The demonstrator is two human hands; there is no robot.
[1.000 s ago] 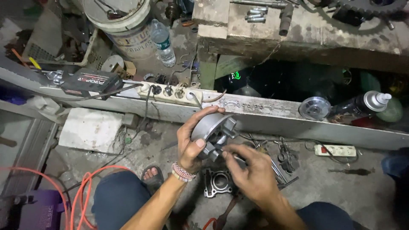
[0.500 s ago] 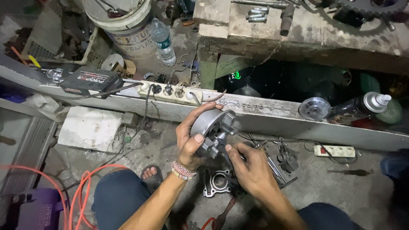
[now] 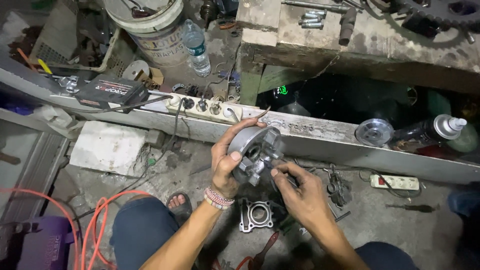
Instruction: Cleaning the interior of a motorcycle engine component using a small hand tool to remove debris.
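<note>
Stretched across the whole scene, a long grey metal beam (image 3: 350,150), dusty and scuffed. Above it, a worn wooden workbench (image 3: 360,35) strewn with bolts, and to its left a big white plastic bucket (image 3: 150,25) with a clear plastic water bottle (image 3: 196,47) just beside. Down at the lower left, looping orange hose (image 3: 95,220) over the grimy concrete floor. Perched on the beam, a black rectangular battery (image 3: 111,91) and a cream multi-socket power strip (image 3: 205,107) with plugs in. Dead centre, raised just in front of the beam, a round grey metal drum-shaped engine part (image 3: 252,152), tilted with its open face turned toward the camera. Clamped on its rim, left hand (image 3: 226,162), fingers curled over the top edge, thumb pressed on the face, beaded bracelet at the wrist. Right hand (image 3: 300,192) close below, fingertips (image 3: 276,172) pinched together at the small fittings inside the drum; whatever sat between them too small to tell. On the floor beneath the hands, a small square grey metal cylinder block (image 3: 256,215) with a round bore.
</note>
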